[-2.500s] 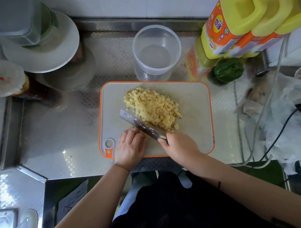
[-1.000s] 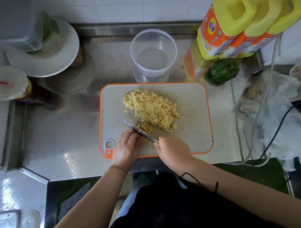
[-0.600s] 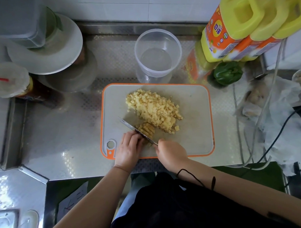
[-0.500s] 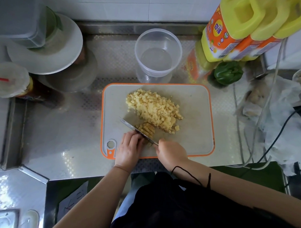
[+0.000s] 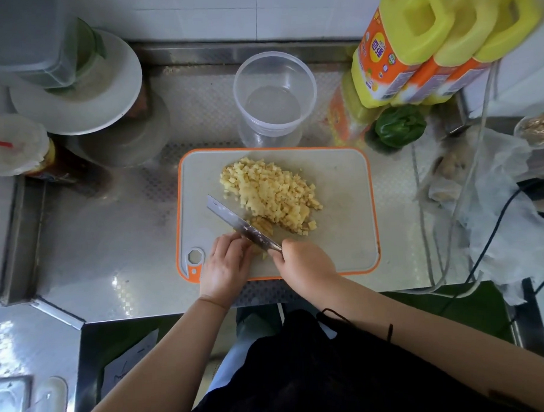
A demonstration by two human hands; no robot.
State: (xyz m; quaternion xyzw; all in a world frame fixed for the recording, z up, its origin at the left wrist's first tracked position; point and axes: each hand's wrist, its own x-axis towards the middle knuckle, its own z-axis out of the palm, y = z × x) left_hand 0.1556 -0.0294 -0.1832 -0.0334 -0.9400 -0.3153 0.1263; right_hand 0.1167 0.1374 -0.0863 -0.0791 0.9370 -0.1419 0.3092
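A grey cutting board (image 5: 340,233) with an orange rim lies on the steel counter. A heap of small yellow diced pieces (image 5: 269,193) sits on its middle. My right hand (image 5: 305,265) grips the handle of a knife (image 5: 236,223), whose blade slants up to the left across the board. A small uncut yellow piece (image 5: 263,228) lies against the blade. My left hand (image 5: 227,266) has its fingers curled down on that piece at the near side of the blade; the part under the fingers is hidden.
A clear plastic tub (image 5: 274,95) stands just behind the board. Yellow oil jugs (image 5: 424,47) and a green pepper (image 5: 400,125) are at the back right, cables and a white bag (image 5: 511,214) to the right. Plates (image 5: 83,85) and a covered cup (image 5: 14,144) stand at the left.
The knife has gone on cutting the small piece near the board's front edge, shifting slightly toward my left hand. The diced heap has not moved.
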